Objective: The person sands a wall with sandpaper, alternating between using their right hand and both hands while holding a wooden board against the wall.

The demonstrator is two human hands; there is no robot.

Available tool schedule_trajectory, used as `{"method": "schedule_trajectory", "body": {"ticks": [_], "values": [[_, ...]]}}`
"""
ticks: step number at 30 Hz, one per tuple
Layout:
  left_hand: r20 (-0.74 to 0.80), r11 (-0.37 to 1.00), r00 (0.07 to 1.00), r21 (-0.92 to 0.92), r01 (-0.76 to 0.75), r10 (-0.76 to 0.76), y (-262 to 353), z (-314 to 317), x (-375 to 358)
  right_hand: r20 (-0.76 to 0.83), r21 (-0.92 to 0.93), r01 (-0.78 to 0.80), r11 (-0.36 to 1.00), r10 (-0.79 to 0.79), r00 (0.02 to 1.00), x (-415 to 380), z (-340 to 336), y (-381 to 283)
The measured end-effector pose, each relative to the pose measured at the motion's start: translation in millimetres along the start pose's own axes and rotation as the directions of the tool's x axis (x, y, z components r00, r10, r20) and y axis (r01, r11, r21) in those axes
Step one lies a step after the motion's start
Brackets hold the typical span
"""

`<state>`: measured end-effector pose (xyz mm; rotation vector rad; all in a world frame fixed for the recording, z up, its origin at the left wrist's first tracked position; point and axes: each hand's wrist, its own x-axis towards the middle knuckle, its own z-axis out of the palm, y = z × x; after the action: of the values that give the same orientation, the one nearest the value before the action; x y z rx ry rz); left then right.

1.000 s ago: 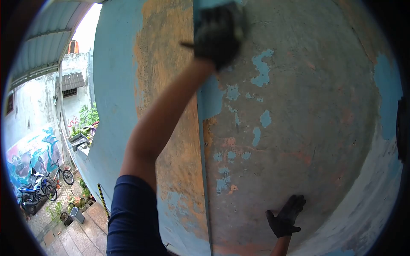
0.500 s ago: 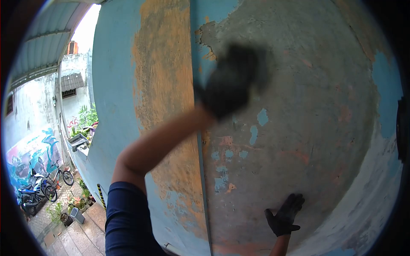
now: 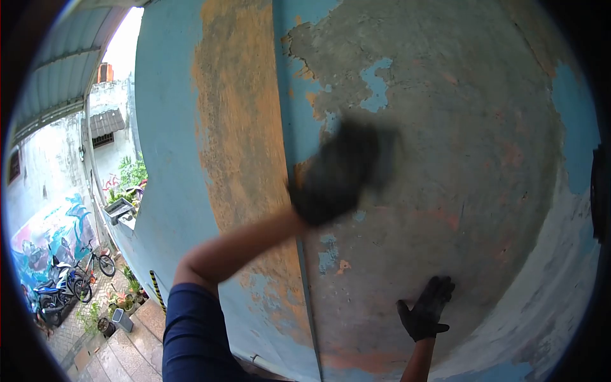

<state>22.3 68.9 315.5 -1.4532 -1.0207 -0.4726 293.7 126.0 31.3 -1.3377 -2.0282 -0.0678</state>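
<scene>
Lower on the wall [image 3: 496,178] than half a second ago, the gloved left hand [image 3: 337,172] has uncovered a jagged light-blue paint patch [image 3: 375,86] above it. Nearest is the navy sleeve [image 3: 194,331], with the bare forearm [image 3: 248,245] rising from it. That hand is motion-blurred, a dark shape at its fingertips; whether it is curled round something, I cannot tell. Below and to its right, the gloved right hand [image 3: 426,309] rests on bare grey plaster, palm to the wall, thumb out wide. This wall fills most of the view ahead, with an ochre strip [image 3: 238,114] left of the grey. Beyond, at the far left, lie tiled steps [image 3: 130,347], then a motorbike [image 3: 60,286] and a bicycle [image 3: 104,264] before a painted mural [image 3: 51,229].
</scene>
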Motion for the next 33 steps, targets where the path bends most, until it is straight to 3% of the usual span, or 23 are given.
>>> {"method": "schedule_trajectory", "body": {"ticks": [1, 3, 4, 5, 7, 8, 9, 10, 12, 14, 15, 18, 20, 22, 23, 24, 26, 27, 28, 29, 31, 32, 33], "values": [[0.177, 0.968, 0.971, -0.161, 0.191, -0.162, -37.9, -22.6, 40.9, -0.011, 0.002, 0.009, 1.0, -0.009, 1.0, 1.4, 0.7, -0.1], [0.363, 0.877, 0.889, -0.281, 0.39, -0.279, -68.1, -36.5, 74.3, -0.021, -0.009, 0.003, 1.0, -0.003, 1.0, 4.7, 2.2, -1.4], [0.087, 0.919, 0.938, -0.189, 0.347, -0.337, -64.8, -29.6, 76.3, -0.018, -0.017, -0.003, 1.0, 0.002, 1.0, 1.7, 2.4, -0.7], [-0.196, 0.941, 0.92, -0.08, 0.329, -0.339, -58.9, -22.0, 74.9, -0.007, -0.022, -0.002, 1.0, 0.001, 1.0, 1.2, 2.3, -1.0], [-0.066, 0.962, 0.96, -0.015, 0.274, -0.274, 6.6, -3.9, -0.6, -0.022, 0.003, 0.014, 1.0, -0.014, 1.0, 1.2, 0.8, -0.3], [0.023, 0.972, 0.975, -0.079, 0.223, -0.222, 36.6, 1.8, -38.5, -0.022, 0.006, 0.015, 1.0, -0.015, 1.0, -0.3, 0.3, 2.9], [0.274, 0.978, 0.946, -0.07, 0.199, -0.172, 50.9, -2.1, -68.7, -0.02, -0.006, 0.028, 1.0, -0.028, 0.999, 0.0, 0.3, 6.3], [0.274, 0.98, 0.948, -0.066, 0.186, -0.161, 42.0, -4.2, -61.1, -0.017, -0.014, 0.038, 0.999, -0.038, 0.999, 0.1, 2.3, 6.6], [0.173, 0.969, 0.962, -0.091, 0.228, -0.21, 10.2, -9.3, -30.0, -0.01, -0.015, 0.026, 1.0, -0.026, 1.0, -0.6, 3.4, 4.7], [-0.152, 0.951, 0.941, -0.109, 0.289, -0.303, -54.7, -15.1, 35.9, -0.017, -0.019, 0.016, 1.0, -0.017, 1.0, 2.4, 3.2, 0.6], [-0.154, 0.944, 0.932, -0.103, 0.314, -0.327, -66.7, -27.1, 62.9, -0.027, -0.017, 0.023, 1.0, -0.024, 0.999, 1.5, 2.5, 0.3], [-0.204, 0.915, 0.892, -0.08, 0.395, -0.403, -36.8, -19.1, 51.1, -0.036, -0.017, 0.019, 1.0, -0.019, 0.999, -0.4, -0.1, 0.3], [-0.075, 0.908, 0.905, -0.074, 0.413, -0.418, 12.4, -3.8, -4.8, -0.033, -0.015, 0.025, 1.0, -0.026, 0.999, -1.1, -11.2, -10.0], [0.105, 0.885, 0.904, -0.185, 0.426, -0.414, 68.6, -8.8, -66.7, -0.056, 0.336, -0.077, 0.939, 0.102, 0.993, -8.7, -33.0, -36.3], [0.21, 0.854, 0.893, -0.269, 0.445, -0.398, 97.3, -18.7, -93.7, -0.054, 0.33, -0.076, 0.941, 0.099, 0.994, -15.4, -27.2, -42.2], [0.325, 0.805, 0.868, -0.351, 0.478, -0.374, 121.5, -26.9, -117.8, -0.064, 0.519, -0.015, 0.854, 0.057, 0.996, -23.0, -13.4, -47.1], [0.484, 0.673, 0.826, -0.511, 0.535, -0.289, 164.3, -43.5, -153.6, -0.089, 0.682, 0.047, 0.73, 0.019, 0.996, -35.4, 8.8, -59.6], [0.438, 0.563, 0.86, -0.655, 0.504, -0.262, 184.6, -43.1, -171.9, 0.16, 0.914, -0.119, 0.388, -0.075, 0.984, -42.8, 17.6, -66.0], [0.454, 0.552, 0.883, -0.708, 0.439, -0.12, 197.4, -39.3, -184.9, 0.336, 0.938, -0.346, 0.007, -0.253, 0.907, -48.5, 20.6, -72.1], [0.476, 0.514, 0.875, -0.73, 0.451, -0.09, 194.6, -42.8, -184.9, 0.335, 0.94, -0.342, 0.016, -0.246, 0.91, -45.5, 4.7, -82.0], [0.488, 0.469, 0.871, -0.757, 0.455, -0.058, 174.5, -57.8, -177.6, 0.644, 0.737, -0.652, -0.178, -0.107, 0.757, -31.6, -39.4, -102.2], [0.451, 0.557, 0.892, -0.733, 0.39, -0.033, 155.6, -68.2, -164.7, 0.188, 0.89, -0.09, 0.446, -0.18, 0.966, -22.3, -39.5, -86.7], [0.414, 0.64, 0.91, -0.699, 0.32, -0.003, 135.5, -78.6, -152.0, -0.148, 0.742, 0.309, 0.594, -0.305, 0.941, -9.6, -42.4, -75.8]]}}
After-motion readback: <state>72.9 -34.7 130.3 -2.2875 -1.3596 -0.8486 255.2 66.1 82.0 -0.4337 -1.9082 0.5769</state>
